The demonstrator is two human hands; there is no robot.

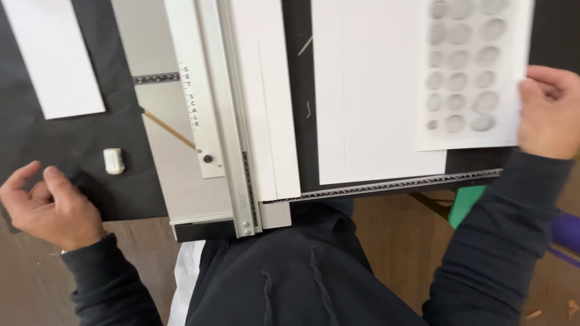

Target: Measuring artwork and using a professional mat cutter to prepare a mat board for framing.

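At the right edge of the frame the right hand (551, 111) is closed on the edge of a thin white sheet (468, 72) printed with rows of grey oval smudges, which lies over a larger white board (368, 90) on the black mat (78, 145). At the lower left the left hand (51, 208) is held loosely curled, grasping nothing, its fingertips just above the mat's edge and near a small white eraser (113, 161). The step in hand is judged to be the shifting of the smudged sheet across the board; it would best be done with the paper kept flat and slid, not lifted by one corner, so that no crease is made and the soft grey marks are not rubbed. A metal cutter rail (232, 121), smooth and pale, runs from the top centre down to the lower centre, with a narrow white strip (269, 96) lying just beside it and a ruled black bar (393, 184) crossing below the board. A wooden pencil (169, 130) lies on the grey base left of the rail, and a long white rectangular offcut (54, 54) rests in the upper left.
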